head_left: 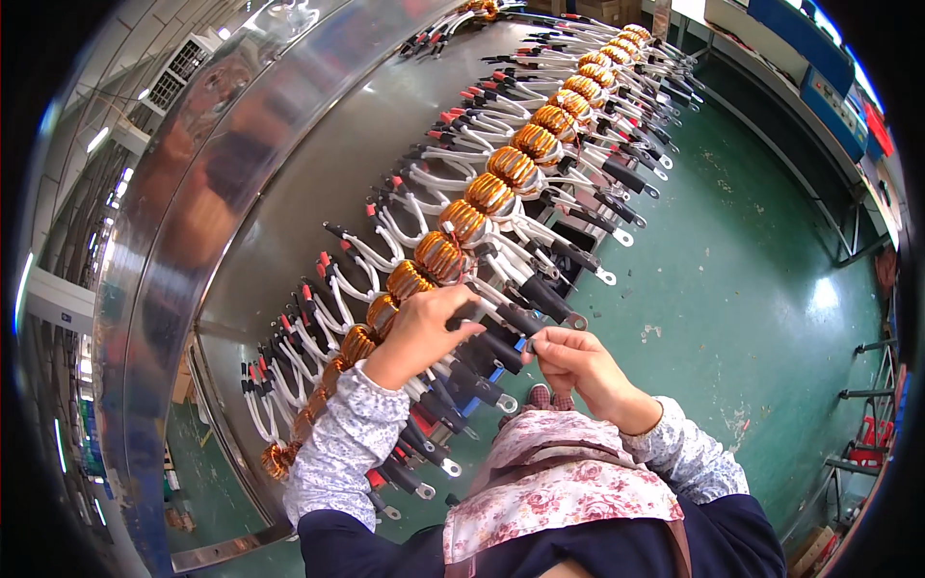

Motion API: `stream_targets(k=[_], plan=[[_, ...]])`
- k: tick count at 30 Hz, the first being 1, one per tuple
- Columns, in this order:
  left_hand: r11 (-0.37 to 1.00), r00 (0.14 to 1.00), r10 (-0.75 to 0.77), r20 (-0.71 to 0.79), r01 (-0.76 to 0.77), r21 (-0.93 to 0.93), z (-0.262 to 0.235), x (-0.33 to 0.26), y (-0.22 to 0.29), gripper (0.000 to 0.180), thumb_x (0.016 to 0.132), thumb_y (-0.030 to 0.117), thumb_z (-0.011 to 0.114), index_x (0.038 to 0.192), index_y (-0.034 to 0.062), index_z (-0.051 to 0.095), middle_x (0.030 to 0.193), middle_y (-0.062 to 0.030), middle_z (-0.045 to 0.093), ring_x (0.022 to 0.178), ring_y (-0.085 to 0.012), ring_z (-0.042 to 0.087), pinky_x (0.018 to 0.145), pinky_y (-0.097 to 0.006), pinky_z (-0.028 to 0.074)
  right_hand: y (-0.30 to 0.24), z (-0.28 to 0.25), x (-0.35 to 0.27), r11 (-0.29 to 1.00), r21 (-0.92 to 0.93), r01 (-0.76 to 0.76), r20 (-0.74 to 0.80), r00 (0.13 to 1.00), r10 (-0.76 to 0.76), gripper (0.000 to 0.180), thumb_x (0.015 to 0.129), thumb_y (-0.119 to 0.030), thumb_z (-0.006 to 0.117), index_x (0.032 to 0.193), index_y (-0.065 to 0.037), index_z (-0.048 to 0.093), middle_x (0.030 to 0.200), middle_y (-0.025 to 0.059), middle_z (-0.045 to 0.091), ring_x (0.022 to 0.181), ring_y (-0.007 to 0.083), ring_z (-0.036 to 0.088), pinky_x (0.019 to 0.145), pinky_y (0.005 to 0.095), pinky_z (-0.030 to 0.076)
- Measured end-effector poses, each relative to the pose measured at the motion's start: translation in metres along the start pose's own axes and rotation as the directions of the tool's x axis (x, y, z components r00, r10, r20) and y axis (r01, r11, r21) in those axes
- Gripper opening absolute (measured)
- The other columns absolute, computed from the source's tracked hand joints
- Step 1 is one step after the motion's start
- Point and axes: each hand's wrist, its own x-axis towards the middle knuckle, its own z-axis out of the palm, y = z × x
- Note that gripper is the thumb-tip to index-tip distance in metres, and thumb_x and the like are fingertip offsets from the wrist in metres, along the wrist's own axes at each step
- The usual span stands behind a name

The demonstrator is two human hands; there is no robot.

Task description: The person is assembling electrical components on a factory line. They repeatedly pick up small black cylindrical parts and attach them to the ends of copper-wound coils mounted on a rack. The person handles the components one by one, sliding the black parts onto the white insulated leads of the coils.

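Just below the centre of the frame, a black sleeve (515,316) lies between the two hands, its long axis slanting from upper left to lower right. Its outer end meets the right hand (583,371), whose thumb and fingertips are together and appear clamped on it. The left hand (424,328) is on the other side, nearer the sleeve's inner end and the row of coils (513,169); its thumb and forefinger look apart, with something dark in the gap, but I cannot tell whether they grip it. From the right hand's pinch, then, the sleeve runs up and to the left, roughly toward the coil (439,257) just above the left hand.

The right fingers hide the sleeve's tip, so whether it ends in a lug like the bare one (576,322) just above that hand cannot be seen. The left hand and forearm cover parts of the lower coils. A blue thing (496,374) shows only in scraps among the cables, and the far end of the row is too small to make out.
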Motion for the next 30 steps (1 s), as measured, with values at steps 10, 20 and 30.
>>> stream_targets(k=[10, 20, 30], plan=[[0.978, 0.982, 0.187, -0.02, -0.184, 0.097, 0.011, 0.0, -0.015, 0.031, 0.069, 0.017, 0.078, 0.088, 0.0062, 0.056, 0.079, -0.0095, 0.062, 0.076, -0.0308, 0.061, 0.066, -0.04, 0.048, 0.029, -0.002, 0.006, 0.992, 0.096, -0.079, -0.123, 0.988, 0.09, 0.029, 0.1, -0.028, 0.044, 0.093, -0.004, 0.057, 0.076, -0.0035, 0.048, 0.071, 0.0077, 0.052, 0.067, 0.0252, 0.048], [0.978, 0.979, 0.202, -0.042, -0.199, 0.061, 0.01, 0.0, -0.02, 0.03, 0.067, 0.014, 0.077, 0.087, 0.006, 0.057, 0.081, -0.0088, 0.063, 0.078, -0.0303, 0.062, 0.067, -0.04, 0.049, 0.018, 0.02, 0.0, 0.991, 0.084, -0.102, -0.303, 0.945, 0.123, 0.029, 0.1, -0.029, 0.044, 0.089, -0.005, 0.055, 0.062, -0.0079, 0.032, 0.055, 0.0047, 0.03, 0.05, 0.0223, 0.026], [0.977, 0.977, 0.207, -0.054, -0.204, 0.064, 0.011, -0.001, -0.02, 0.029, 0.068, 0.015, 0.077, 0.086, 0.0054, 0.057, 0.08, -0.0097, 0.063, 0.079, -0.0309, 0.062, 0.068, -0.04, 0.049, 0.012, 0.031, 0.0, 0.969, -0.23, -0.091, -0.259, 0.965, 0.029, 0.037, 0.101, -0.034, 0.038, 0.088, -0.004, 0.054, 0.06, -0.0085, 0.028, 0.05, 0.0042, 0.026, 0.045, 0.0228, 0.025]])
